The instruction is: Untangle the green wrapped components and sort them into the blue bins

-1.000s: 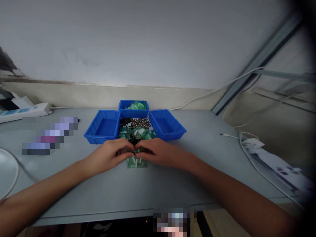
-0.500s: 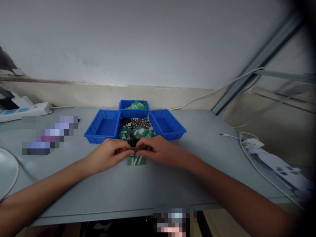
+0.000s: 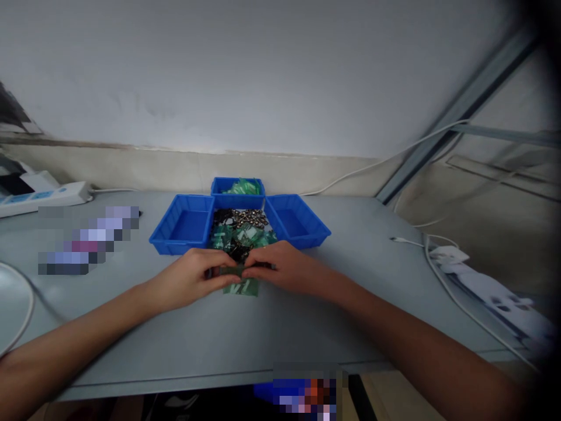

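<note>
A small green plastic bag (image 3: 243,287) with white marks hangs between my two hands, just above the grey table. My left hand (image 3: 193,278) pinches its upper edge from the left. From the right, my right hand (image 3: 278,268) grips the same edge, fingertips close to those of the left. Right behind the hands lies a heap of filled green bags (image 3: 248,235). Beyond it are small metal parts (image 3: 250,218) and dark pieces (image 3: 223,216). The fingers partly cover the bag's top and the heap's front.
Blue bins stand at left (image 3: 182,225) and right (image 3: 298,219) of the heap; a third bin (image 3: 238,199) behind holds green bags. A power strip (image 3: 48,196) sits far left, a white cable (image 3: 442,292) and plug at right. A metal frame (image 3: 456,111) rises at back right.
My fingers have shifted slightly along the bag's upper edge, and the bag has tilted a little. A blue object now shows below the table's front edge.
</note>
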### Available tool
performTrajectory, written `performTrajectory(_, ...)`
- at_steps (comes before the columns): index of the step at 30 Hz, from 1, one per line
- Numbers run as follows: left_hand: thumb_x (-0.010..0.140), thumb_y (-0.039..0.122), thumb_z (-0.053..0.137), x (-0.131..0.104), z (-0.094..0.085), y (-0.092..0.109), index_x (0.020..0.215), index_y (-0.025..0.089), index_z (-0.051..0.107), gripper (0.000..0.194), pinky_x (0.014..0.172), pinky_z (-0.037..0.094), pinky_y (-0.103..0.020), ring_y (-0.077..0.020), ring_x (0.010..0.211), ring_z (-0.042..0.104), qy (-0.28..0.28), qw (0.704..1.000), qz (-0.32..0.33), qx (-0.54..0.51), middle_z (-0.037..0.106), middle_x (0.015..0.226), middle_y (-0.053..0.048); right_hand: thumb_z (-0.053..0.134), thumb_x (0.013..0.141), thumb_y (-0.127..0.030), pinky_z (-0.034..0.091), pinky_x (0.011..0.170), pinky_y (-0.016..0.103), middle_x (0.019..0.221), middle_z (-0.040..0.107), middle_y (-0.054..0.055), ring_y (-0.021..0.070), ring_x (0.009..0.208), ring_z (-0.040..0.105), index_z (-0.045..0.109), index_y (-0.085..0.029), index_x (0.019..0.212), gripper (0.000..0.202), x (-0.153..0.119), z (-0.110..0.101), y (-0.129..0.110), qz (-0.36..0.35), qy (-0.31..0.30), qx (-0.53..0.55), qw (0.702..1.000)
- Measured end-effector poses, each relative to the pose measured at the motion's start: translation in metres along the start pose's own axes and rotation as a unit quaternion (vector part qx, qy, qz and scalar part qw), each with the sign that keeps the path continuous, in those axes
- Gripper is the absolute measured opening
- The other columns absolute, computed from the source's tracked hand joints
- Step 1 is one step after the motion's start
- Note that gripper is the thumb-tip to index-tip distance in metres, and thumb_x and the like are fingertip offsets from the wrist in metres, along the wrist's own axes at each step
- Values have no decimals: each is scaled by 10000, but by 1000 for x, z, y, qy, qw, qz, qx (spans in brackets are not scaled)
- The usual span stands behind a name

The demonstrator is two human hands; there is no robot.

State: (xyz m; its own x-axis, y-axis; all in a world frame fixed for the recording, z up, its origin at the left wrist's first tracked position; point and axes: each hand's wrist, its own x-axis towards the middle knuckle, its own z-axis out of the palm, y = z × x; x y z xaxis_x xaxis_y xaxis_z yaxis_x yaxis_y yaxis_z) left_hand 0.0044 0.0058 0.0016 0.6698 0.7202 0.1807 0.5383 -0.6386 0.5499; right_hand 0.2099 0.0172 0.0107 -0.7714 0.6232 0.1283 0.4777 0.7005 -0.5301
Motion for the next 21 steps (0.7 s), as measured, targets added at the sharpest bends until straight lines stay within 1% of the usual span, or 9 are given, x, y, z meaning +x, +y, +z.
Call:
performTrajectory(4, 833, 330, 468, -2, 0, 1, 791, 156, 584, 213, 536, 361, -192, -84, 591, 499, -1, 1000, 17, 7, 565, 670, 10, 465, 830, -297, 335, 580, 192, 706, 598, -20, 82, 633, 524, 590, -170, 813, 179, 0, 0, -1, 7, 7, -2, 1000)
performTrajectory(7, 841, 318, 454, -2, -1, 1, 738, 146, 570, 232, 517, 348, -193, -79, 561, 474, 1, 1000, 25, 13, 526, 625, 15, 468, 820, -353, 336, 565, 198, 702, 594, -19, 87, 624, 522, 582, -176, 852, 213, -1, -1, -1, 20, 1, 10, 1000)
performTrajectory(10, 841, 310, 455, -2, -1, 0, 718, 144, 565, 234, 514, 347, -193, -79, 562, 476, 0, 1000, 22, 17, 519, 614, 18, 516, 775, -407, 339, 552, 198, 715, 595, -15, 92, 632, 527, 570, -176, 881, 261, -2, -3, -2, 24, -4, 26, 999)
performTrajectory(13, 838, 314, 461, -2, -1, -1, 757, 152, 581, 218, 530, 362, -192, -79, 583, 493, 0, 1000, 22, 13, 545, 646, 16, 538, 764, -391, 338, 549, 195, 698, 588, -20, 91, 625, 522, 565, -173, 870, 244, -2, -3, -3, 24, -3, 21, 999)
performTrajectory(18, 821, 325, 485, -1, 0, -3, 944, 194, 581, 203, 592, 402, -201, -98, 678, 526, 1, 1000, 29, 3, 580, 780, 0, 513, 795, -323, 326, 543, 187, 658, 566, -31, 78, 598, 501, 573, -167, 784, 168, 0, -3, -1, 21, 5, -8, 1000)
performTrajectory(21, 837, 289, 466, -1, 0, -4, 919, 192, 590, 178, 659, 411, -215, -111, 748, 531, -1, 999, 49, -5, 567, 824, -16, 506, 804, -285, 338, 564, 186, 681, 570, -25, 77, 613, 504, 573, -163, 778, 141, 1, -1, 1, 7, 2, -13, 1000)
